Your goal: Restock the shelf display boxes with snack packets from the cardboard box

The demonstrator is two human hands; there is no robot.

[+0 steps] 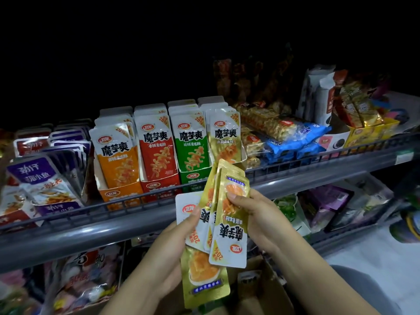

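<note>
Both of my hands hold a fanned bunch of gold snack packets (229, 226) in front of the grey shelf rail (91, 233). My left hand (175, 253) grips the lower packets from the left. My right hand (256, 214) pinches the upper ones, thumb on top. On the shelf stand several display boxes side by side: orange (116, 192), red (159, 183), green (193, 173) and a gold one (225, 142) just above the held packets. The cardboard box (261, 292) lies open below my arms.
Purple and red fish snack packets (43, 178) fill the shelf's left end. Peanut bars (270, 123), blue packets (302, 137) and yellow boxes (368, 130) crowd the right. A lower shelf (336, 208) holds more bags. Above the shelf everything is dark.
</note>
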